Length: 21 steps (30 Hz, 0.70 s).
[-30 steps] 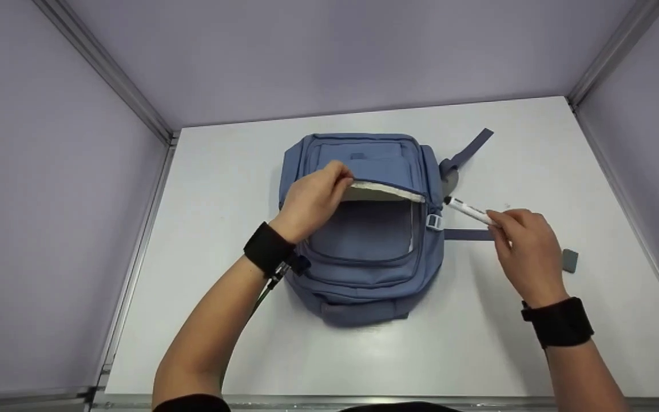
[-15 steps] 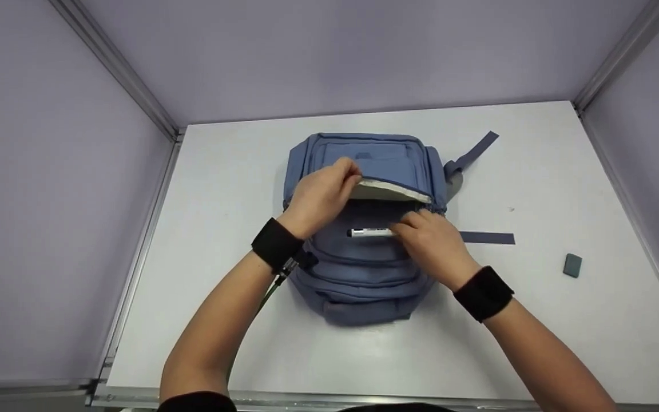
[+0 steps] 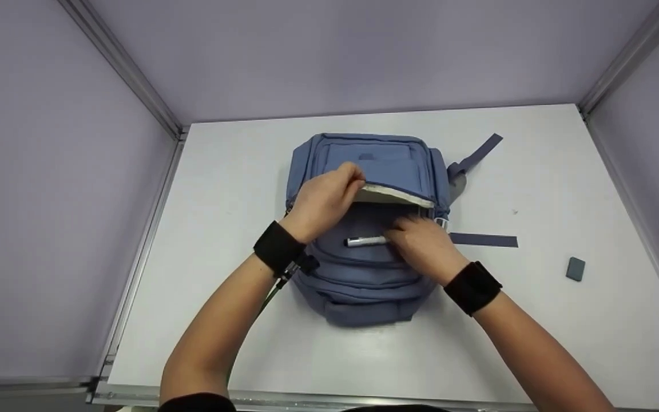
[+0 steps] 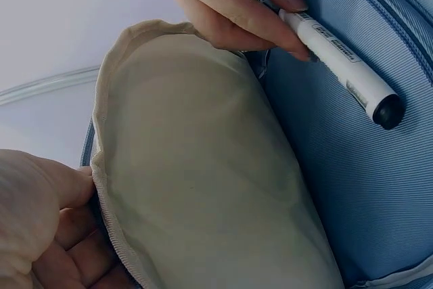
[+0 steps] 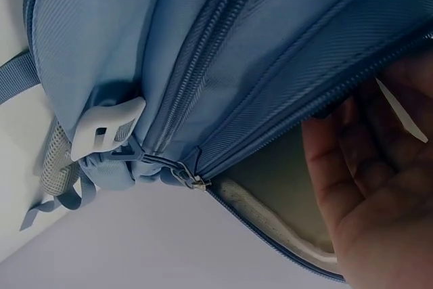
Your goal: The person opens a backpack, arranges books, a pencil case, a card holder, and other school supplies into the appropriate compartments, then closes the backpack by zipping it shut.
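A blue backpack [image 3: 366,303] lies on the table with its front pocket unzipped. My left hand [image 3: 329,197] pinches the edge of the pocket flap [image 4: 196,160] and holds it raised, so its cream lining shows. Inside the pocket mouth, my right hand [image 3: 424,243] pinches one end of a white marker [image 4: 348,62] with a black cap. The marker points left in the head view, over the pocket's blue inner face. In the right wrist view, the right hand's fingers [image 5: 331,167] reach in past the zipper edge, and only a sliver of the marker shows.
A small dark green block [image 3: 575,269] lies on the white table [image 3: 535,332] to the right. Two straps [image 3: 484,240] stretch out from the backpack's right side. A white buckle [image 5: 108,126] sits beside the zipper pulls. Pale walls [image 3: 329,57] surround the table.
My right hand has carried the marker leftward from beside the backpack into the pocket opening, then slightly lower. My left hand has stayed on the flap.
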### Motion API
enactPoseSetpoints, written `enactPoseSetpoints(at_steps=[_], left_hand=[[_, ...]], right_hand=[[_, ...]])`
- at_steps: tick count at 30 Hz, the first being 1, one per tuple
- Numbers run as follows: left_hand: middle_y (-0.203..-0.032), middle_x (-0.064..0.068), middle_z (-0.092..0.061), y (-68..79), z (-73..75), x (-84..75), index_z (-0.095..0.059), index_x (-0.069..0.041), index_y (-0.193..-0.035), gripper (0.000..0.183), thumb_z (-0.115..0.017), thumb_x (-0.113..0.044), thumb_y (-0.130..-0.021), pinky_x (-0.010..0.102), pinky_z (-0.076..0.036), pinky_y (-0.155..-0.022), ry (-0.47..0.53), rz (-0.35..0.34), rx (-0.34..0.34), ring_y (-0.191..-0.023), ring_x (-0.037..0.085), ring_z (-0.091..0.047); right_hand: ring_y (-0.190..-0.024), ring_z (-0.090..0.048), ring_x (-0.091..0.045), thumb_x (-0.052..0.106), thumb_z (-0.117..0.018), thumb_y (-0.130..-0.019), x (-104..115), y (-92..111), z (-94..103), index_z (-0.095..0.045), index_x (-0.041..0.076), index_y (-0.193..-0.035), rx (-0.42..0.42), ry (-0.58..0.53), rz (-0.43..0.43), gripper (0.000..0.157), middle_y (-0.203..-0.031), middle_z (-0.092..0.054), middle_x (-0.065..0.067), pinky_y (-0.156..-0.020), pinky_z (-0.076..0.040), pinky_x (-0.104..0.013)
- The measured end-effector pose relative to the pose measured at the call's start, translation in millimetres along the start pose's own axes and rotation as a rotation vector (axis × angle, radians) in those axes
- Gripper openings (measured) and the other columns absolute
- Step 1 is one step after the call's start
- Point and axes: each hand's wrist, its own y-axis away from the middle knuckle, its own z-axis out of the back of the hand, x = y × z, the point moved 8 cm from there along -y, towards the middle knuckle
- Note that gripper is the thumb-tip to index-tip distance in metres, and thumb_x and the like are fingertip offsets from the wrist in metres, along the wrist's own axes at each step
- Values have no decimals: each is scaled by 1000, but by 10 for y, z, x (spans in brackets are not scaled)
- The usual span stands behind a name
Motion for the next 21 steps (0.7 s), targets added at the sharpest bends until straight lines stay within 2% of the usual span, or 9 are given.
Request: enactPoseSetpoints(at_steps=[4,8,10,15,18,21], left_hand=[[-103,4,-72,7,-2,9,-64,-9,-114,18,-54,-23,-108,36,-55,-71,2,7,10,-82,16,-67],[-104,4,-72,16,-6,18,-64,-9,-115,18,-54,-22,-108,36,-55,-72,4,4,15,-83,16,-67],[-103,4,-72,21,-15,23,-64,-8,-114,18,-54,-22,-108,35,-55,-71,9,3,17,-82,16,-67],[-103,4,-72,33,-70,21,-64,-8,-114,18,-54,-22,-108,34,-54,-70,33,13,34,-80,15,-66],[-103,4,-72,42,-118,9,-64,-9,-115,18,-54,-23,-108,33,-55,-72,44,21,51,-82,15,-67],[-103,3,-72,51,-157,-17,-64,-9,-115,19,-54,-23,-108,33,-55,-72,49,13,61,-83,14,-67]], right_hand=[[-85,-64,-36,6,-70,-93,-8,1,-28,-77,8,-101,1,-6,-6,10,-94,-67,-11,-74,-53,-51],[-91,-65,-37,11,-74,-92,-27,18,1,-75,4,-110,3,-35,-17,19,-101,-69,-13,-81,-53,-53],[-94,-65,-37,13,-76,-92,-43,53,57,-74,3,-113,-14,-62,-21,24,-104,-69,-13,-84,-52,-53],[-93,-64,-32,10,-75,-92,-142,276,300,-76,6,-111,-94,-120,-52,19,-103,-70,-8,-81,-53,-47],[-91,-64,-28,7,-75,-91,-317,524,455,-77,6,-111,-155,-142,-133,20,-101,-71,-7,-77,-53,-44],[-91,-65,-29,5,-75,-90,-618,838,579,-77,5,-112,-219,-150,-292,22,-99,-72,-9,-76,-53,-44]])
